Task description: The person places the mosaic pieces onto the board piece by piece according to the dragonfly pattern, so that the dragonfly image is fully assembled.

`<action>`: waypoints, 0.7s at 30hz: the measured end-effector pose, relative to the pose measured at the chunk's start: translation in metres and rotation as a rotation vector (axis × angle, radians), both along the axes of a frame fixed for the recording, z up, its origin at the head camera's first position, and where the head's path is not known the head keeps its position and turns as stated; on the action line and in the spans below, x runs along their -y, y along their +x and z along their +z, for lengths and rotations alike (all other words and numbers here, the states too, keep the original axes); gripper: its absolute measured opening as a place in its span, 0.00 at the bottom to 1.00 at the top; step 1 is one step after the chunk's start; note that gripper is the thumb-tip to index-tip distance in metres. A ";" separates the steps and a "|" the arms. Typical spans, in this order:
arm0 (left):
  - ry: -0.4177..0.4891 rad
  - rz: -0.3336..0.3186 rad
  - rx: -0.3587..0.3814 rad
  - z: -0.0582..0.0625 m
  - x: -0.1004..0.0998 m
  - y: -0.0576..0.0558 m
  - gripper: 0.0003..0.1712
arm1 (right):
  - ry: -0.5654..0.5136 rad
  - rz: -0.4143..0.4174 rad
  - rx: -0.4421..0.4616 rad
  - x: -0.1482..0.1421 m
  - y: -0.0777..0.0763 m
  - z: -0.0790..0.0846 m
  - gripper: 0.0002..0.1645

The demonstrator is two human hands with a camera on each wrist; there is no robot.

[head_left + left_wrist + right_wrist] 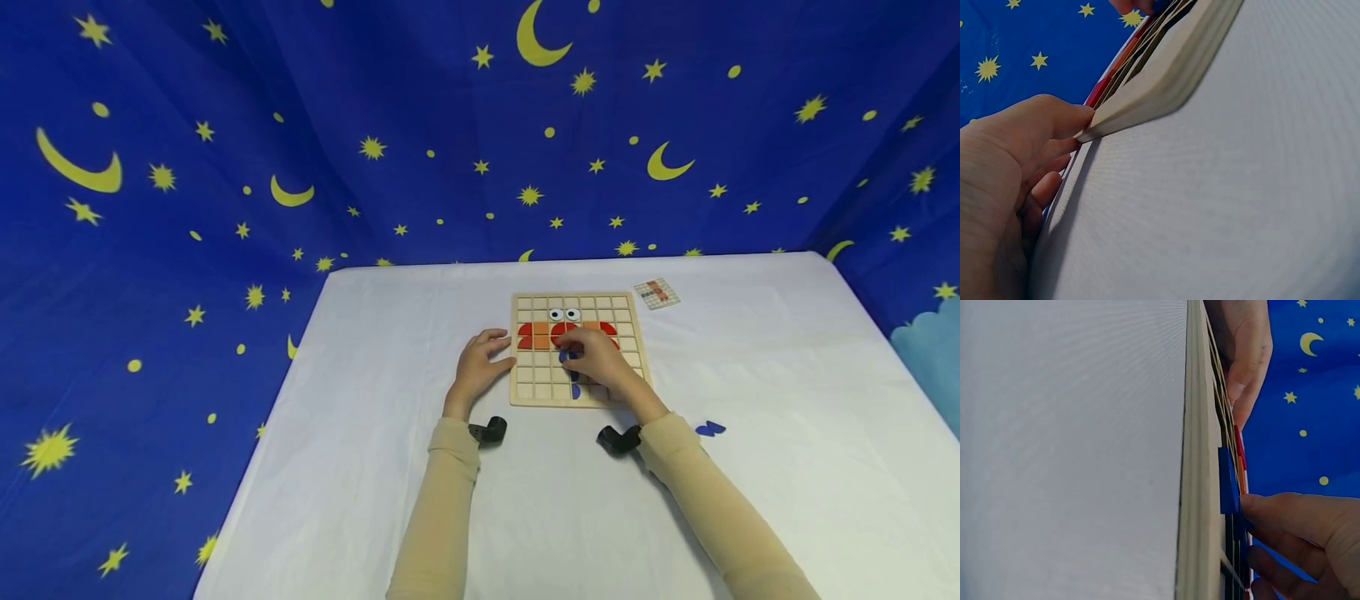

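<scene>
A wooden grid board (547,403) lies on the table, holding red quarter-round pieces (526,330), orange squares (542,342), eye pieces (573,315) and blue pieces (575,392). My left hand (477,367) rests at the board's left edge with relaxed fingers. In the left wrist view, its thumb (1072,119) touches the board's rim. Over the middle of the board, my right hand (600,360) pinches a small blue piece (564,356) between thumb and fingers. Partly hidden by that hand are red pieces. A blue piece (1227,481) stands in the grid near the right thumb.
Two loose blue pieces (710,428) lie on the white cloth (555,517) by the right sleeve. Behind the board's far right corner is a small pattern card (657,293). A blue star-patterned curtain (450,108) hangs behind the table. Both wrists carry black camera mounts.
</scene>
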State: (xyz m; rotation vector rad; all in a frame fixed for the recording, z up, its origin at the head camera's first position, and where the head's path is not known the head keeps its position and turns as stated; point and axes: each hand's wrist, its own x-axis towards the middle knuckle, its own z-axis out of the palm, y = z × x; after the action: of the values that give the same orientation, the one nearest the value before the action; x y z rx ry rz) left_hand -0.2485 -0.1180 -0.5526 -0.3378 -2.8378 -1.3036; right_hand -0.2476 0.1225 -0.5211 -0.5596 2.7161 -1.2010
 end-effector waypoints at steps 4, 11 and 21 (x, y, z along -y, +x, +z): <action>-0.001 0.003 -0.005 0.000 -0.001 0.000 0.25 | -0.026 -0.009 0.002 -0.003 0.001 -0.003 0.22; -0.001 0.007 -0.003 0.000 -0.001 0.001 0.25 | -0.029 0.003 -0.009 -0.004 0.001 -0.005 0.18; 0.004 0.006 -0.006 0.000 -0.001 0.001 0.25 | -0.096 -0.008 0.007 -0.008 0.003 -0.005 0.16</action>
State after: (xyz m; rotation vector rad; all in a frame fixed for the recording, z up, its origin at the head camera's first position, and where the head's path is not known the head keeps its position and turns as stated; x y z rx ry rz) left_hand -0.2472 -0.1171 -0.5522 -0.3319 -2.8288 -1.3048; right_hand -0.2446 0.1302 -0.5263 -0.5554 2.6685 -1.3382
